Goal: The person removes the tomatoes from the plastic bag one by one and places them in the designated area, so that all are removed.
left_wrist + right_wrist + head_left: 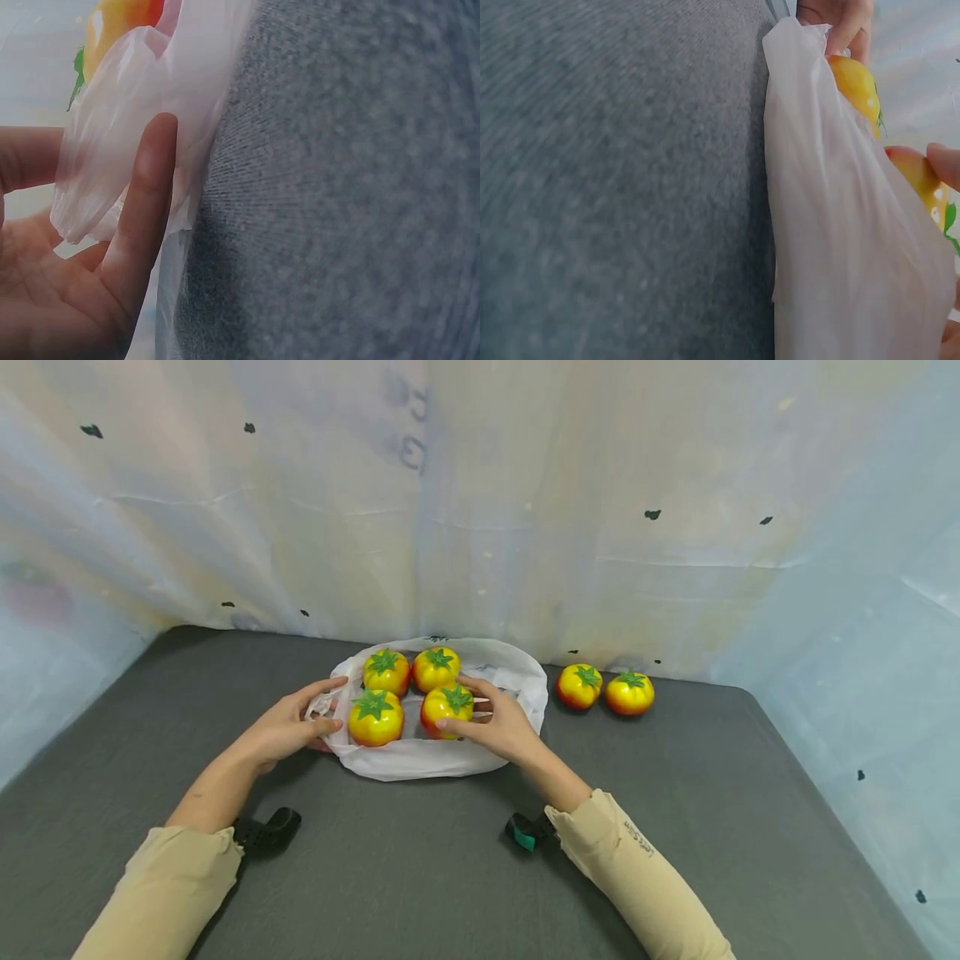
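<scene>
A white plastic bag [420,762] lies spread with its mouth upward. Several yellow-red tomatoes with green leafy tops sit inside in two rows. My right hand [504,724] grips the front-right tomato [442,708] between thumb and fingers, within the bag's mouth. At the bag's left end, my left hand [288,727] touches the plastic, thumb and index finger spread apart. In the left wrist view its thumb [150,180] stands straight against the bag [180,82]. The front-left tomato [375,720] is nearest that hand. In the right wrist view the bag's side [832,210] hides most of the right hand.
Two more tomatoes, one left [578,686] and one right [630,693], stand side by side on the dark grey table [405,868], right of the bag. A pale sheet [487,510] with dark marks hangs behind the table and along its sides.
</scene>
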`<state>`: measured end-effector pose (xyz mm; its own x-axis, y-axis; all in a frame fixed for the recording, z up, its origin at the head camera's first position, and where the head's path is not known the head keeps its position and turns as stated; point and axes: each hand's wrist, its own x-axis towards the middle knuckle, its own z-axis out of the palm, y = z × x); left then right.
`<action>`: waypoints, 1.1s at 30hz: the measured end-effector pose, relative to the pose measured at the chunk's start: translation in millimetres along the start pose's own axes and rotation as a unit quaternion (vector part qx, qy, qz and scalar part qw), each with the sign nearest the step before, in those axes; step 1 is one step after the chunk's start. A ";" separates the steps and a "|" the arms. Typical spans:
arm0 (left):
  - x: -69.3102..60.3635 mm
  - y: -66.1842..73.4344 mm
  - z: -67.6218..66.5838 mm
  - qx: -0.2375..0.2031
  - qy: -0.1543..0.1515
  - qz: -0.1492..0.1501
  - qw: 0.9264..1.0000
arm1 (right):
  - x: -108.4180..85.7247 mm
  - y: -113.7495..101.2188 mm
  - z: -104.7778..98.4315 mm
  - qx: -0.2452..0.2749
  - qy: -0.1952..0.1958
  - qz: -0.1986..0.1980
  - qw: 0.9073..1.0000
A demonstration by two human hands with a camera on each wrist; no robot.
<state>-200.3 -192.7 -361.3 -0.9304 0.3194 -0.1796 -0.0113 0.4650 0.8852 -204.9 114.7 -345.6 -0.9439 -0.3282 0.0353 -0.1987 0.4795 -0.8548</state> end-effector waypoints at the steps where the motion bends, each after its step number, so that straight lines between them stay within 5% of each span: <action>1: -0.2 0.1 0.0 -0.004 0.000 0.000 1.000 | -0.8 0.1 -0.7 0.001 0.004 0.000 1.000; 19: -0.6 -0.1 0.4 -0.009 0.010 0.003 1.000 | -17.9 14.8 -31.2 0.035 0.070 -0.058 0.995; 33: -2.5 0.6 0.2 -0.002 0.014 -0.003 1.000 | -30.8 17.6 -62.0 0.050 0.100 -0.025 0.993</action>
<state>-197.9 -193.0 -360.4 -0.9402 0.2933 -0.1730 -0.0186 0.4632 0.8860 -195.6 183.7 -329.6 -0.9691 -0.1759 0.1730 -0.2290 0.3799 -0.8963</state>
